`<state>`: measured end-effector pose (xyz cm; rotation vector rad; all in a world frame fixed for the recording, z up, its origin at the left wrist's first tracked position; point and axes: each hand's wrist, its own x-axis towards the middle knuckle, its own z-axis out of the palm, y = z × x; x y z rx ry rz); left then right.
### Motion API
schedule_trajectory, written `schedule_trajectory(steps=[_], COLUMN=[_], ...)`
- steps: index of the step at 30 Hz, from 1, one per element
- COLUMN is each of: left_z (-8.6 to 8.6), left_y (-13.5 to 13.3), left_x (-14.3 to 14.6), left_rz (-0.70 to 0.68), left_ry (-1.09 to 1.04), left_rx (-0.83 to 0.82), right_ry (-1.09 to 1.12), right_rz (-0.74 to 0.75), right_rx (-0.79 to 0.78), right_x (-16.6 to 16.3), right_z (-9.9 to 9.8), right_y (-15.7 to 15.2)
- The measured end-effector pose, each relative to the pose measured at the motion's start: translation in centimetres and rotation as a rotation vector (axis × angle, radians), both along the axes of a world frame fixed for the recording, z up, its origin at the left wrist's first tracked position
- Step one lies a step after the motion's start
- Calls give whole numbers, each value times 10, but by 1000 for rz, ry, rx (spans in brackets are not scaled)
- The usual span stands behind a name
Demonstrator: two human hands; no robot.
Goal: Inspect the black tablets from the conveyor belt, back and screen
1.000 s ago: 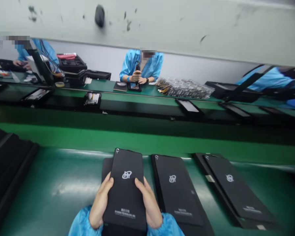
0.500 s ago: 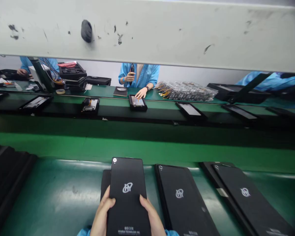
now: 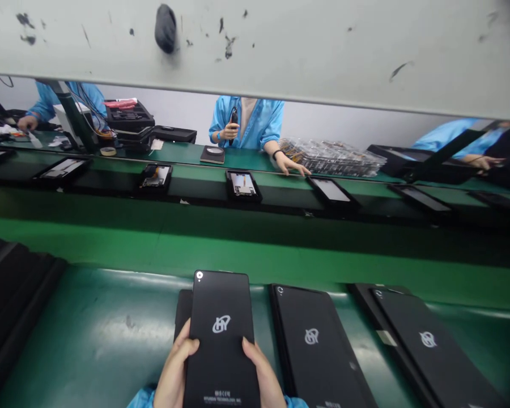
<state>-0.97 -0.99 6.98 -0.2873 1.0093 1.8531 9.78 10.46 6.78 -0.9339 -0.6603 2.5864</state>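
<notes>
Below, the left hand and right hand both grip 1 flat black logo-backed tablet by its edges above the green belt.

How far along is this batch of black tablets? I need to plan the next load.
Two tablets already lie back-up on the green belt to the right. In hand: the left hand and right hand grip one tablet by its sides, above a dark tray. Left: a stack of black trays waits at the left; how many, I cannot tell.
</notes>
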Motion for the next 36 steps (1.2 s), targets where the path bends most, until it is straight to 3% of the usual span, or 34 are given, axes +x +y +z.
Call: schedule_trajectory(steps=[6,11,15,17,20,23,25,30,36], left_z=[-5,-9,-2,0,5,15,24,35,37], left_y=[3,9,6,3,-1,0,2,8,9], left_x=[0,-3,-4,-6,-18,-33,-40,-42,-42], left_rz=[-10,52,19,-23,-29,-58,-108,-107,-123], left_ry=[-43,-76,-7,162,651,1190,1417,1634,1641], left_rx=[103,40,25,-8,-120,-368,-510,-630,-634], right_ry=[-17,-35,24,63,82,95,108,95,93], right_rz=[-9,-35,-7,5,18,48,61,53,83], right_rx=[6,23,54,60,80,99,97,88,118], right_x=[-1,-3,-5,-4,-3,-3,-3,-4,-4], right_z=[-1,-10,-7,-4,-1,3,4,3,2], right_y=[0,1,1,1,1,0,-1,-2,1])
